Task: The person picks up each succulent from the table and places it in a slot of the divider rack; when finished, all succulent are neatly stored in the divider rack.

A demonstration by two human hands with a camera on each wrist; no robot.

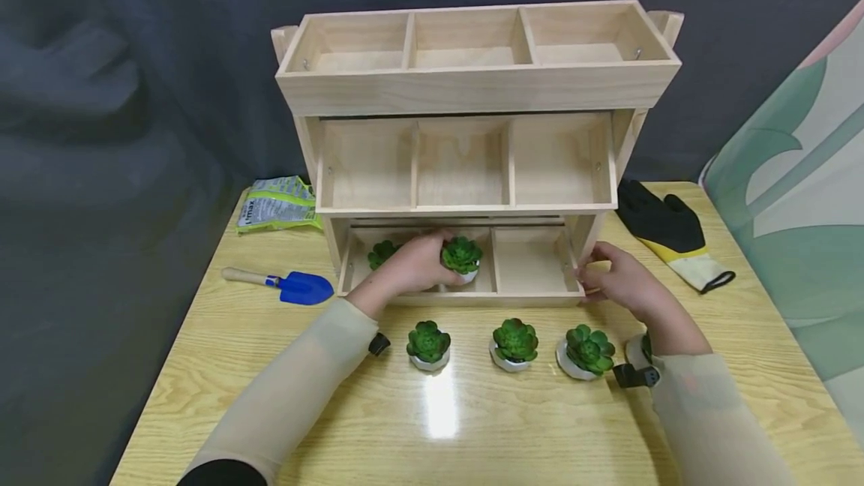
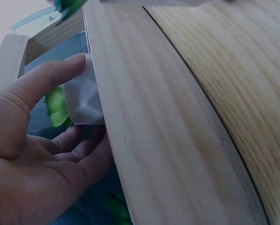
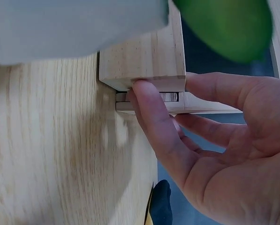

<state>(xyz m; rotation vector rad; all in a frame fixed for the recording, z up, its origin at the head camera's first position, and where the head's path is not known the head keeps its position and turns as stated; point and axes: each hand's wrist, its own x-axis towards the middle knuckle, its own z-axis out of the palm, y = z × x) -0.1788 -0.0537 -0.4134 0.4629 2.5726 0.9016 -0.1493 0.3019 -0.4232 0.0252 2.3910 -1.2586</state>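
Observation:
My left hand [image 1: 420, 262] grips a potted succulent [image 1: 462, 253] by its white pot, over the middle compartment of the bottom box of a three-tier wooden planter stand [image 1: 479, 90]. In the left wrist view the thumb lies against the white pot [image 2: 85, 96], close behind the front board, with fingers on its other side. Another succulent [image 1: 382, 253] sits in the left compartment, partly hidden by that hand. At the bottom box's right front corner, my right hand [image 1: 626, 281] holds the wood; the right wrist view shows its fingers about the box end [image 3: 144, 63].
Several potted succulents [image 1: 515, 342] stand in a row before the stand, the rightmost mostly hidden by the right wrist. Left lie a blue trowel [image 1: 305, 288] and a green-and-grey bag [image 1: 278, 205]. A black-and-yellow glove [image 1: 668, 227] lies at the right.

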